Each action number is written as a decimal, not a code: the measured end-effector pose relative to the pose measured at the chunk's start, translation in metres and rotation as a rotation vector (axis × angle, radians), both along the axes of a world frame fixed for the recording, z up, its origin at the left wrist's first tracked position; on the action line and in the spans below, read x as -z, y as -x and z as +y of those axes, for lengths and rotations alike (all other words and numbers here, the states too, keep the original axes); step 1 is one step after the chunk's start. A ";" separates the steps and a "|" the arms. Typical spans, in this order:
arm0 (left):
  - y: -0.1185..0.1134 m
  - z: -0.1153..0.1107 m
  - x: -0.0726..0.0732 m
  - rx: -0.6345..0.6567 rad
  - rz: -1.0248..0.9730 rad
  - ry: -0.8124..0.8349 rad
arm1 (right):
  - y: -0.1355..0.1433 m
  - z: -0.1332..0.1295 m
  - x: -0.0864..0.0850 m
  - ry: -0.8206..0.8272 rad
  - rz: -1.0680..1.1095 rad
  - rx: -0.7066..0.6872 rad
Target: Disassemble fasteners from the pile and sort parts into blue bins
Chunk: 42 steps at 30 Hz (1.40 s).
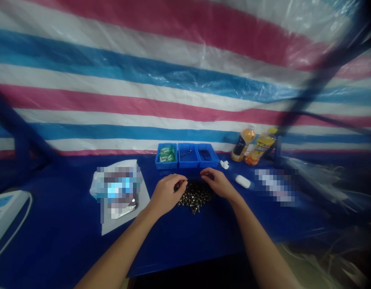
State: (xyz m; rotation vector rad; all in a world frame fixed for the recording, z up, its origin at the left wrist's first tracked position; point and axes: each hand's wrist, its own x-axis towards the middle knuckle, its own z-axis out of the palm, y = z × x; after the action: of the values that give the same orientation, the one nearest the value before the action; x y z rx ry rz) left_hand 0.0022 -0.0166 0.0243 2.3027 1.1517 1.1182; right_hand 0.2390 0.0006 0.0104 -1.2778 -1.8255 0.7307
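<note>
A heap of small shiny metal pieces (195, 197), too small to name for certain, lies on the blue tabletop between my hands. My left hand (169, 193) is at the heap's left edge, thumb and forefinger pinched together; anything between them cannot be made out. On the far right side of the heap, my right hand (217, 181) is also closed in a pinch, its fingertips pointing left. What it grips, if anything, is too small to tell. The two hands are apart, just in front of three blue bins.
The left bin (166, 165) holds green packets; the middle bin (188, 164) has several small pieces. The right bin (208, 163) looks dark inside. Two drink bottles, a white case (243, 181) and crumpled tissue (224, 164) are rightward. A white sheet (108, 227) lies left.
</note>
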 end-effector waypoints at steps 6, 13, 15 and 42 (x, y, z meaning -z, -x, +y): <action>-0.002 -0.001 -0.001 0.020 0.050 0.034 | 0.024 -0.012 -0.011 0.083 0.207 -0.202; -0.004 0.000 0.001 0.033 0.034 0.067 | 0.038 -0.018 -0.010 0.110 0.282 -0.200; -0.004 0.001 0.001 0.034 -0.014 0.097 | 0.039 -0.019 -0.013 0.078 0.281 -0.211; -0.004 0.000 -0.002 0.038 -0.019 0.110 | 0.022 -0.003 0.000 0.050 0.108 0.138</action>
State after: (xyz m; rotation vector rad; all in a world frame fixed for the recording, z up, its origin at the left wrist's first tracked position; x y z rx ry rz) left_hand 0.0060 -0.0170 0.0262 2.2163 1.1289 1.0351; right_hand 0.2169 -0.0019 0.0103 -1.3555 -1.6246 0.7583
